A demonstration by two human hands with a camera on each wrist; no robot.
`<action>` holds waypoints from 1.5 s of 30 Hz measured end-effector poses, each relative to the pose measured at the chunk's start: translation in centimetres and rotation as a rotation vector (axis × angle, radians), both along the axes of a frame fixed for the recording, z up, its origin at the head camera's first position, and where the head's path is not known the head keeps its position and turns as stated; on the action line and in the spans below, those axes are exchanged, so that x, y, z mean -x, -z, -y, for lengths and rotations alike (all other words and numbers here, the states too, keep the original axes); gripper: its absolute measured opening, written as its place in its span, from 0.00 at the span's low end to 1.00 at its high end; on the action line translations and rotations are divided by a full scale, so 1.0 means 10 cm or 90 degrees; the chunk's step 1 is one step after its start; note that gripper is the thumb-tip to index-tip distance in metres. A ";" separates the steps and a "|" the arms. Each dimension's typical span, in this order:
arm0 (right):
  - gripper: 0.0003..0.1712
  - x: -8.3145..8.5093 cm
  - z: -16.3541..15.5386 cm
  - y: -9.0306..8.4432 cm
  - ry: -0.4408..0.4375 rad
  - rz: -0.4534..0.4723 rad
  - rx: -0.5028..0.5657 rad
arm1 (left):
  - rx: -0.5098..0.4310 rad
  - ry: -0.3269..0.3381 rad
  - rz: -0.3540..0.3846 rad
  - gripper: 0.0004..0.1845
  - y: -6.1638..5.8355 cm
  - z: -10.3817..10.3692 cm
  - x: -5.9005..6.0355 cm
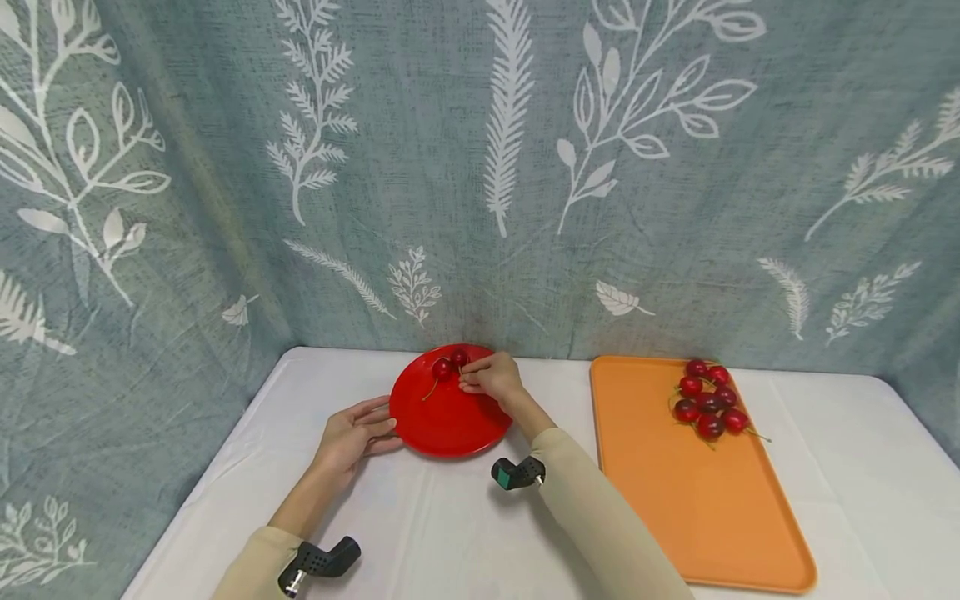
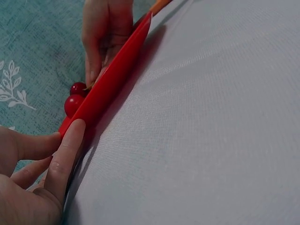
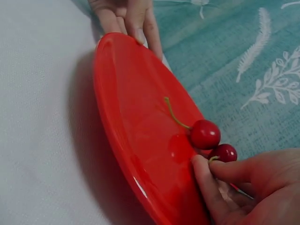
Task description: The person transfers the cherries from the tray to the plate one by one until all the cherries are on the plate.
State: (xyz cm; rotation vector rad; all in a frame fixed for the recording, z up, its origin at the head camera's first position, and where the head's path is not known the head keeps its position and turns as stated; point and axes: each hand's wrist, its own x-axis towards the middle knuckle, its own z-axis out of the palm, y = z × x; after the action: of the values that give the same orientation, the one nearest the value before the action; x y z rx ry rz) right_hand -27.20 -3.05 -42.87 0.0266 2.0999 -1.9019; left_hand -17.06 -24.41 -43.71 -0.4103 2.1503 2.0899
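A round red plate (image 1: 450, 427) lies on the white cloth, with two dark red cherries on its far part. My left hand (image 1: 351, 439) holds the plate's left rim, thumb at the edge and fingers along the side. Over the plate, my right hand (image 1: 492, 379) pinches the green stem of the farther cherry (image 3: 225, 153) between thumb and forefinger. Touching or nearly touching that one is the other cherry (image 3: 205, 134), whose curved stem lies toward the plate's middle. Whether the pinched cherry rests on the plate cannot be told.
To the right stands an orange tray (image 1: 682, 508) with several cherries (image 1: 708, 402) heaped at its far right corner, some stems crossing the rim. A white cloth (image 1: 420, 533) covers the table. Behind hangs a teal curtain (image 1: 450, 167) with white leaf prints.
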 end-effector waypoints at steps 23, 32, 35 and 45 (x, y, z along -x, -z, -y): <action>0.13 -0.18 -0.31 -0.17 -0.085 -0.088 -0.015 | -0.001 0.004 -0.004 0.27 0.01 0.00 -0.02; 0.13 -0.36 -0.58 -0.33 -0.135 -0.237 -0.148 | -0.002 0.005 -0.002 0.28 0.00 0.01 0.00; 0.13 -0.42 -0.65 -0.35 -0.148 -0.284 -0.201 | -0.002 0.005 -0.003 0.28 0.00 0.02 -0.01; 0.12 -0.57 -1.02 -0.37 -0.133 -0.384 -0.260 | -0.020 0.010 0.001 0.29 0.01 0.01 -0.01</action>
State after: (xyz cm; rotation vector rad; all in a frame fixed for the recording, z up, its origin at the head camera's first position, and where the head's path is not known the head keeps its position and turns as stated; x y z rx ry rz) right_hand -21.50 7.13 -39.14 -0.7291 2.7103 -1.4438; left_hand -16.98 -24.56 -43.85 -0.3910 2.1105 2.1111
